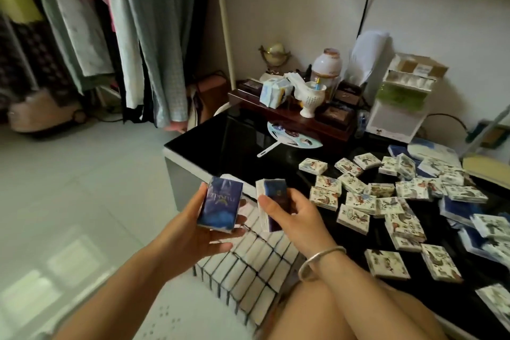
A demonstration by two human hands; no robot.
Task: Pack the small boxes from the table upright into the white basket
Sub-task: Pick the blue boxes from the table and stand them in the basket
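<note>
Left hand [193, 232] grips a blue box [220, 205] by its long edges, printed face up, probably to check which end goes up. Right hand [292, 218] pinches a second blue-and-white box [271, 193] on end, above the packed rows [256, 265] standing upright in the white basket [237, 183]. Only a strip of the basket's rim shows. Further right, printed small boxes [356, 218] lie flat and scattered on the black table [248, 141], not yet packed.

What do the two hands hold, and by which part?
The left hand grips a blue box by its long sides. The right hand pinches a second blue box, thumb on its front face.
</note>
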